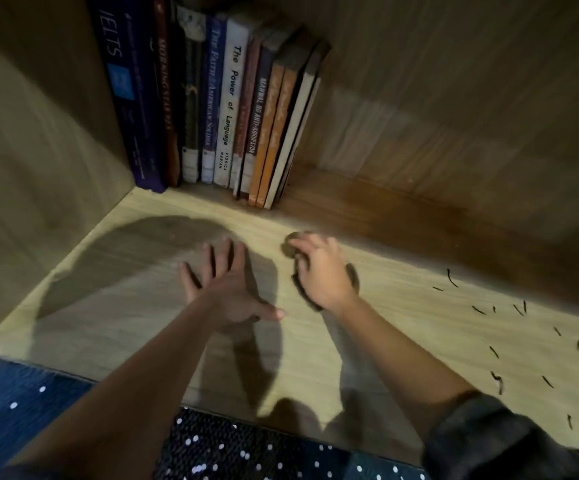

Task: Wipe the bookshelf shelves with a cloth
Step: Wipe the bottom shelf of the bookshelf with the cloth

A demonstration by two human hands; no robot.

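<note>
I look down into a wooden bookshelf compartment with a pale shelf board (402, 327). My right hand (319, 271) is curled over a small dark cloth (353, 276) and presses it against the board near the middle; most of the cloth is hidden under the hand. My left hand (222, 285) is beside it on the left, fingers spread and straight, palm down just over or on the board; contact cannot be judged. Both forearms reach in from the front edge.
A row of upright books (225, 109) stands at the back left, leaning slightly. Several small dark bits of debris (499, 375) lie scattered on the right part of the board. Wooden side wall (31, 174) on the left, back panel (454, 98) behind. Dotted dark fabric (246, 452) lies below the front edge.
</note>
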